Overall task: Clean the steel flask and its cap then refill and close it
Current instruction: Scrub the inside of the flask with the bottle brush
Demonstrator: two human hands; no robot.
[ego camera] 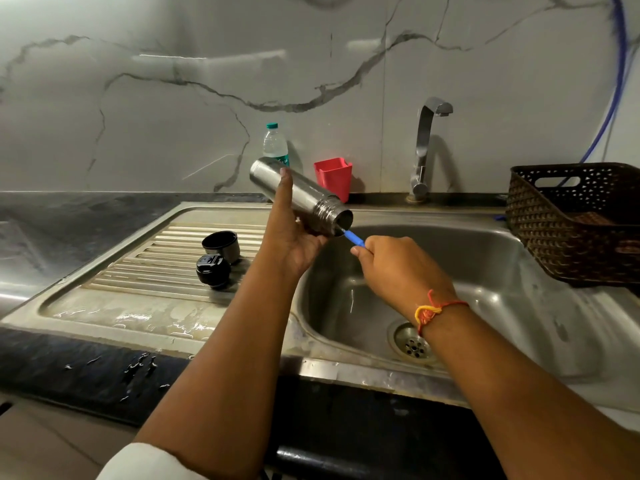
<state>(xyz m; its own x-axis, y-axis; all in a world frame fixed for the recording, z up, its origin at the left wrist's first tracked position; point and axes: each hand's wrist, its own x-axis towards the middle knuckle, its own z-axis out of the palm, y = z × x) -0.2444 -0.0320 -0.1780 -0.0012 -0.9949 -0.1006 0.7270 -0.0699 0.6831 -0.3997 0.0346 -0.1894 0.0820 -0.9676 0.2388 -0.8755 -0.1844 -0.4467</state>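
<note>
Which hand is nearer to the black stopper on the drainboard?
Left. The left hand, gripping the flask, is just right of the stopper; the right hand, holding the blue handle, is farther right, over the sink.

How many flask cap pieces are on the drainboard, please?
2: the cup lid farther back, the stopper just in front of it; none appears hidden.

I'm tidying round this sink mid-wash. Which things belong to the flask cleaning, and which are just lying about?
Job: steel flask, gripped by left hand; blue-handled tool in its mouth, gripped by right hand; cup cap and black stopper on the drainboard; sink; tap.
Lying about: plastic water bottle (unless for the refill); red container; brown basket.
</note>
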